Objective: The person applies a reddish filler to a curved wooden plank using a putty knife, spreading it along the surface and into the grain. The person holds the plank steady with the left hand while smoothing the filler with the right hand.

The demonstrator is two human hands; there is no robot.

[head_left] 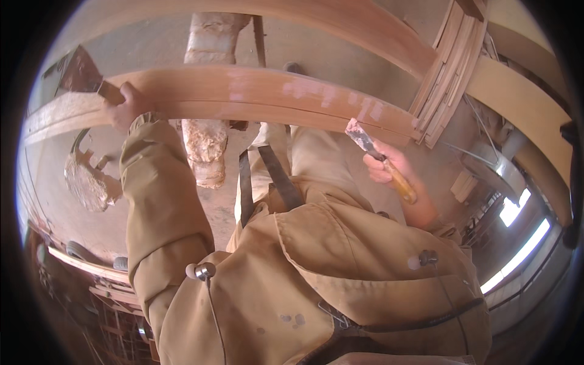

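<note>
Reddish-brown wood forms a long beam [201,91] that crosses in front of the person from left to right, its curve at least partly due to the wide lens. Pink patches of paste [310,90] mark its surface, mostly toward the right end. The left hand [129,104], at the beam's left part, has its fingers wrapped round the handle of a broad scraper [82,70], whose wide blade flares outward to the left; whether this hand also touches the wood cannot be told. The right hand [385,163] lies just on the near side of the beam's right part, fingers closed about a narrow knife [401,184] with a yellowish wooden handle. Pink paste coats the tip of its blade, which points up and leftward, close to the beam's near edge. Beyond lies a second beam [340,18], and to the right a stack of thin wooden strips [447,79]. A pale, lumpy block [205,146] shows on both sides of the first beam, above a brownish floor [274,45]. Two earphones [205,271] hang before the person's tan jacket [243,298].
</note>
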